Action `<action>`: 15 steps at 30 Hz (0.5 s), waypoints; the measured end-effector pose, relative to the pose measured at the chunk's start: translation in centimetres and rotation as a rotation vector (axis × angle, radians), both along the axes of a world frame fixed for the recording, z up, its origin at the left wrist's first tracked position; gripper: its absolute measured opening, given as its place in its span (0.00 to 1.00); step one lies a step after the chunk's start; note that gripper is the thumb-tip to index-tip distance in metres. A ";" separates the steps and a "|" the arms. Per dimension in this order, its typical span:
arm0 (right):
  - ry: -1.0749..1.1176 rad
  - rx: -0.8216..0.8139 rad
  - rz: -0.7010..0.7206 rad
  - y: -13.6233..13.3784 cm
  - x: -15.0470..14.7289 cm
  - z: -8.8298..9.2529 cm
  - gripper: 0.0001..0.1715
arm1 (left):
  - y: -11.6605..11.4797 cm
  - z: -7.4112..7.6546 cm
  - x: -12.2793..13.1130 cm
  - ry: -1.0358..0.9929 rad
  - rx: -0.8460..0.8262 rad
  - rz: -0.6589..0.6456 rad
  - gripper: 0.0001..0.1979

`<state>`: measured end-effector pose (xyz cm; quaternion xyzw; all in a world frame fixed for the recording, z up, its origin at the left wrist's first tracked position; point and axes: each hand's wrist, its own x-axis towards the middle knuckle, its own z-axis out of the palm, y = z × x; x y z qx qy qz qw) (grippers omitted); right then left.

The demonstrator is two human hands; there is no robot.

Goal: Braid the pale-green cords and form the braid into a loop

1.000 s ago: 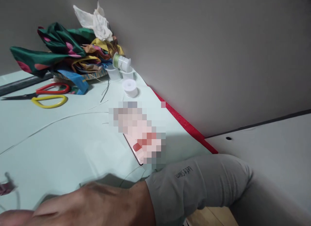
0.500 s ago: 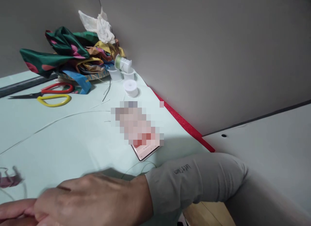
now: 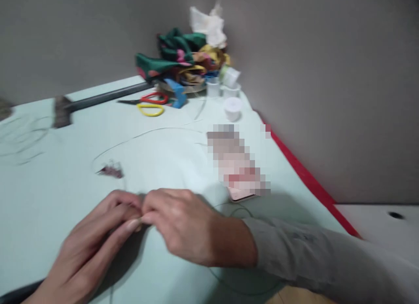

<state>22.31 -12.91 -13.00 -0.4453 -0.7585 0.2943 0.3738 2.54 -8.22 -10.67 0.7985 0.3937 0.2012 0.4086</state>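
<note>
My left hand [image 3: 94, 243] and my right hand [image 3: 186, 225] meet fingertip to fingertip just above the table, both closed in a pinch. What they pinch is too small and blurred to name. A thin strand runs down from near a small dark red piece with fine wiry ends [image 3: 113, 169] towards my left hand. Thin green cord [image 3: 242, 206] loops out from behind my right wrist. Beyond it lies a phone [image 3: 242, 196], its screen blurred out.
Scissors [image 3: 151, 104] with red and yellow handles lie near a heap of coloured cloth [image 3: 176, 51]. White spools [image 3: 232, 108] stand beside it. A dark bar [image 3: 108, 97] crosses the back, and loose thread [image 3: 22, 136] lies at left. Grey walls bound the table; a red strip [image 3: 304, 177] edges its right side.
The view has swung left, so things appear further right. Both hands now show fully, where mostly my right hand was seen at the lower left edge. The small dark red piece is in full view.
</note>
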 end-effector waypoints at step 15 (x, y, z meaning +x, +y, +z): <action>0.294 -0.305 -0.273 4.1 -3.5 2.0 0.10 | 2.1 1.5 -4.0 -0.108 -0.391 0.417 0.17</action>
